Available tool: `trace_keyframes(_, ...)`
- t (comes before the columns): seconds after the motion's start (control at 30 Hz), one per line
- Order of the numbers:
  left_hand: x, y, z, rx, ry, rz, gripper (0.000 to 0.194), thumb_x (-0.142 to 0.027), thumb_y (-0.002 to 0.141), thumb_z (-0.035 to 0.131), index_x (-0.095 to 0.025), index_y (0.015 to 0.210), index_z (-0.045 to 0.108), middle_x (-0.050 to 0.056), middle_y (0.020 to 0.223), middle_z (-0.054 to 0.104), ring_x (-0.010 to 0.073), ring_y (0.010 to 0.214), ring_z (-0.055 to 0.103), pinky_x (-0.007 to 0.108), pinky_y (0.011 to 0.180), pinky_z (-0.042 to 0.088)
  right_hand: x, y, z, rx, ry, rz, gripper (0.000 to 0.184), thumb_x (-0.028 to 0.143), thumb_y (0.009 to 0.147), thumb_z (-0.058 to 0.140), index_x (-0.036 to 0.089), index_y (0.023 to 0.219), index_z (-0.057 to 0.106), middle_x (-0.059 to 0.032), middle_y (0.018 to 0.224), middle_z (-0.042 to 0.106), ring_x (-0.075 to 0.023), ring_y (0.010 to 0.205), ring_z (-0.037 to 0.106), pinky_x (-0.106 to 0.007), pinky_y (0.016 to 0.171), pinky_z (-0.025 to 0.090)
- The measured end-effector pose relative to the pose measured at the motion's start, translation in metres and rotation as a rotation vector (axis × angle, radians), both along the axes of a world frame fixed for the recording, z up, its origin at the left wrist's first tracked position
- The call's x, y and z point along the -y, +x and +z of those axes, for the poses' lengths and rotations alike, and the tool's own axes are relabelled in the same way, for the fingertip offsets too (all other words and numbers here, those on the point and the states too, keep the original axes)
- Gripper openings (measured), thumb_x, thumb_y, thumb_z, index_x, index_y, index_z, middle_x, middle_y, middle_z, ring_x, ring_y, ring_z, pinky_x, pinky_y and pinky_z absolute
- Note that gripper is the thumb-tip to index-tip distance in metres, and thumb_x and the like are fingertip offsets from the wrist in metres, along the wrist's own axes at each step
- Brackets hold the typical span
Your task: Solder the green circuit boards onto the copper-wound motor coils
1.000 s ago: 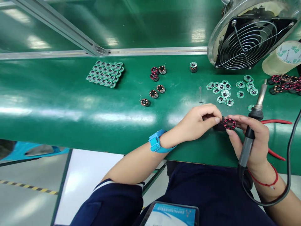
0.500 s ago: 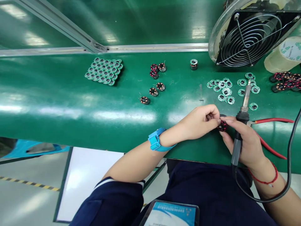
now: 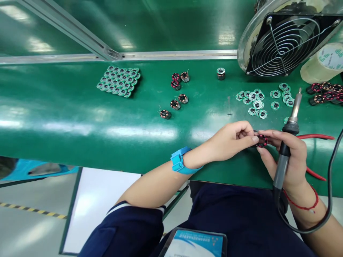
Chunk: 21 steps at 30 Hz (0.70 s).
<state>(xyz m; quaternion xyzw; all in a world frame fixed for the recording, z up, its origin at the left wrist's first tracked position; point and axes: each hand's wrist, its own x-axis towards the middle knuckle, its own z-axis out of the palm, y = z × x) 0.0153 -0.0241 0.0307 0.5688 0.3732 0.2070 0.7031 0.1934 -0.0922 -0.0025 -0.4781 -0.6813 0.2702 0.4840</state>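
Between my two hands is a small motor stator (image 3: 262,140) with red windings. My left hand (image 3: 234,141), wearing a blue wrist strap (image 3: 180,160), pinches the stator's left side between thumb and fingers. A soldering iron (image 3: 286,146) lies across my right hand (image 3: 292,160), its tip pointing up and away from the stator. The fingertips of that same hand are at the stator's right side. Red-handled pliers (image 3: 316,136) lie on the bench behind the right hand, partly hidden. Round green circuit boards (image 3: 258,104) are scattered beyond my hands.
A block of circuit boards (image 3: 119,81) stands at the back left. Several loose stators (image 3: 175,104) sit mid-bench, more stators (image 3: 328,93) at the far right. A fan (image 3: 281,46) and a tape roll (image 3: 321,62) stand behind. The iron's black cable (image 3: 331,192) loops at right.
Both hands have shifted slightly right with the stator. The soldering iron has moved right with my right hand, and its tip no longer overlaps the loose circuit boards.
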Motion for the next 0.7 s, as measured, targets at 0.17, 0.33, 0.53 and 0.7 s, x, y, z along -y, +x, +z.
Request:
trace_keyframes(0.17,0.003,0.002,-0.007,0.049,-0.009,0.05,0.018,-0.027,0.084,0.058,-0.015,0.075,0.049,-0.004,0.067,0.049,0.0059,0.062,0.044,0.021,0.058,0.035,-0.001,0.0,-0.005,0.125,-0.007,-0.024,0.054,0.017,0.076,0.072,0.028,0.124,0.05,-0.0069,0.114,0.066,-0.0227,0.104,0.066,-0.044,0.089,0.059)
trace_keyframes(0.33,0.0,0.0,-0.004,0.036,0.066,0.108,0.016,-0.025,0.083,0.06,-0.015,0.075,0.051,-0.004,0.066,0.05,0.0055,0.061,0.044,0.021,0.056,0.036,0.001,-0.001,-0.003,0.151,-0.062,-0.063,0.049,0.021,0.078,0.072,0.027,0.121,0.05,-0.0069,0.111,0.066,-0.023,0.101,0.067,-0.044,0.088,0.058)
trace_keyframes(0.53,-0.013,-0.009,0.003,0.051,0.086,0.36,0.019,-0.026,0.085,0.06,-0.016,0.074,0.048,-0.004,0.064,0.05,0.004,0.057,0.047,0.019,0.056,0.04,-0.002,-0.001,0.004,0.204,0.051,-0.069,0.055,0.017,0.077,0.072,0.028,0.125,0.048,-0.0047,0.108,0.068,-0.0215,0.1,0.067,-0.041,0.09,0.053)
trace_keyframes(0.7,-0.015,-0.01,-0.001,0.049,0.081,0.321,0.02,-0.027,0.086,0.058,-0.016,0.074,0.048,-0.003,0.065,0.052,0.0036,0.059,0.049,0.017,0.056,0.041,-0.004,0.002,0.001,0.235,0.066,-0.042,0.061,0.016,0.077,0.072,0.028,0.13,0.045,-0.0038,0.109,0.069,-0.021,0.099,0.065,-0.039,0.086,0.053)
